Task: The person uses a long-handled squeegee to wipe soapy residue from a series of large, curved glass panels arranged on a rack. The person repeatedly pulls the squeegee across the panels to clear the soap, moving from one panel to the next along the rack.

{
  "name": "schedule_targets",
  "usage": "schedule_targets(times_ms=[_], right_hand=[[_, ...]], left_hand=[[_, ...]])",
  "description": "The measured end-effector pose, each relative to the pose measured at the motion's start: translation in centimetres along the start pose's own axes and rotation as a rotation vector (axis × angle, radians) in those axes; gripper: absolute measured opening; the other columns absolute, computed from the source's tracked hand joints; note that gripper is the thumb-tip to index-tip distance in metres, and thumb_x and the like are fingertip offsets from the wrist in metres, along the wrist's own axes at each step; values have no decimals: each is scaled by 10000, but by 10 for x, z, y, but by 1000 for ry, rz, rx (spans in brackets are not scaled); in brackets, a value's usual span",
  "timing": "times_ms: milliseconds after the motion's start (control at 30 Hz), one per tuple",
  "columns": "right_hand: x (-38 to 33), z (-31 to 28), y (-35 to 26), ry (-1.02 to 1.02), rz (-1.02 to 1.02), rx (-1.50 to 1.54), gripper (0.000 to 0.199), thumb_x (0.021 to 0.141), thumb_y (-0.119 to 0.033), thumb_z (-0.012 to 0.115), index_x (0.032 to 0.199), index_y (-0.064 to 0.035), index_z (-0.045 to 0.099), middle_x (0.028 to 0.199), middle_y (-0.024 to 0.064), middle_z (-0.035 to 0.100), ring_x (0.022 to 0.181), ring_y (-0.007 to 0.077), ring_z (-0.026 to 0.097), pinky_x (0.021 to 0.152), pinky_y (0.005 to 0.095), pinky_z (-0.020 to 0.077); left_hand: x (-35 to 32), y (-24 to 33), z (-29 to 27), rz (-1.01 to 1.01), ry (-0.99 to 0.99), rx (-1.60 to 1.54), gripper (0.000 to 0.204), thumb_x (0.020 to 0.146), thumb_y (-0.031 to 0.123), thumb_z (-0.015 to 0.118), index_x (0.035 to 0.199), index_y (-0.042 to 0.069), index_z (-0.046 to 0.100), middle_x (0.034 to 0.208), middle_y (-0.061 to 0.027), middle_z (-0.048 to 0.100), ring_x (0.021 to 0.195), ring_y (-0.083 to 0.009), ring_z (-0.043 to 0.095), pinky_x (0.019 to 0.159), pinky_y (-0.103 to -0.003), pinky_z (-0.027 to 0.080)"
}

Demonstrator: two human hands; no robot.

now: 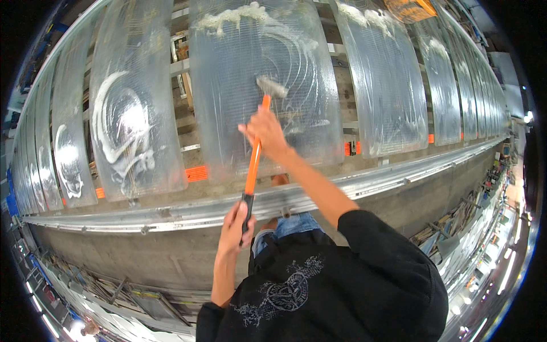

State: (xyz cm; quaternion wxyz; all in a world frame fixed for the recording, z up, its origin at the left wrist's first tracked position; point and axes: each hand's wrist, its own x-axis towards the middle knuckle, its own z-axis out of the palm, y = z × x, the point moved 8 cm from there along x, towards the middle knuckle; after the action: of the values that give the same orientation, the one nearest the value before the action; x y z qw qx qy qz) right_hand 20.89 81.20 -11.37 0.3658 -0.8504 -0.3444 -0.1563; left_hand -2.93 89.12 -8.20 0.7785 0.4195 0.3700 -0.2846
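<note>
Both my hands hold a sledgehammer [252,168] with an orange handle, a black grip and a blocky pale grey head. My left hand [232,228] is closed round the black grip at the lower end. Higher up, my right hand [266,134] wraps round the orange shaft a little below the head. The head is over the middle of a broad translucent panel [228,114] with a wet, glossy surface; whether it touches the panel I cannot tell. White, foamy streaks lie along the panel's far part and curve down its right side.
Similar panels run in a row on both sides, including a left panel [137,62] and a right panel [387,97]. Gaps with slats separate them. A metal rail [188,215] crosses in front of me. An orange object [411,9] lies at the far right.
</note>
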Motion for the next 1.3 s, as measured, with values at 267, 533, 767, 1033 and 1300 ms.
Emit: schedule_targets(times_ms=[267,533,767,1033,1300], right_hand=[[180,20,154,-54,-210,-29,475,947,-271,708,611,-73,436,678,71,437,728,278,493,788,431,465],[42,15,20,9,-151,-6,430,901,-244,730,601,-89,464,689,70,448,760,299,500,817,447,461],[-113,0,-139,-247,-5,155,355,884,-234,734,624,-94,539,704,63,478,827,277,523,946,436,462],[-111,12,-143,-263,15,177,293,883,-229,727,671,-97,573,741,44,505,843,245,535,881,395,453],[-84,86,-138,-461,110,182,147,836,-238,740,832,-116,657,849,10,589,951,208,551,937,426,370]], left_hand=[[138,180,81,135,-75,-123,500,1056,492,535,1376,108,542,744,28,511,465,-27,397,366,-221,307],[22,43,-7,10,-8,-17,493,1070,476,508,1401,112,531,722,33,494,436,-32,385,364,-220,309],[-130,-115,-63,-85,37,-15,467,1085,403,502,1428,86,505,702,27,484,426,-35,383,355,-221,298],[-137,-100,-86,-231,93,-44,433,1074,350,532,1428,100,524,690,18,488,420,-33,361,353,-217,271],[-66,-31,-255,-371,12,78,437,975,334,705,1326,86,628,708,-39,586,427,-46,373,365,-212,236]])
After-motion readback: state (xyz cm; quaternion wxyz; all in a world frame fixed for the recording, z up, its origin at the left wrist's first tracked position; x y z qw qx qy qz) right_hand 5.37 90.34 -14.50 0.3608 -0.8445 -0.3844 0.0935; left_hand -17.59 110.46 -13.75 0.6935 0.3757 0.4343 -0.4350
